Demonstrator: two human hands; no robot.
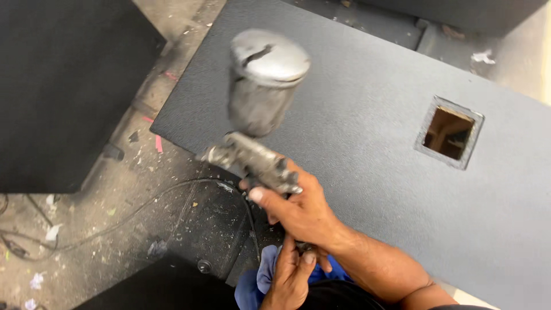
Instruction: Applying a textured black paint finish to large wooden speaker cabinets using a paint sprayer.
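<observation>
**Spray gun over the dark panel, both hands busy**

So the right hand [298, 209] is wrapped around the grip of a worn grey metal spray gun [252, 161], fingers [258, 195] closed tight on it, thumb along the side. The dented silver metal cup [265, 80] on top has its lid shut, so can't tell what's in it. The gun hangs over the near-left edge of a big dark grey textured flat panel [367, 115], nozzle pointing left toward that edge.

The left hand [290, 272] sits lower down, fingers curled on something under the gun's handle, just beside a crumpled blue cloth [255, 281]; what exactly it pinches is hidden.

The panel has a small rectangular cut-out hole [449, 133] on the right, raw brownish edges, opening into dark space inside.

Left of the panel is a strip of dirty, paint-flecked concrete floor [115, 195] with a thin black hose [149, 201] looping across. A black textured box [63, 86] stands at far left, well apart from the panel.
</observation>
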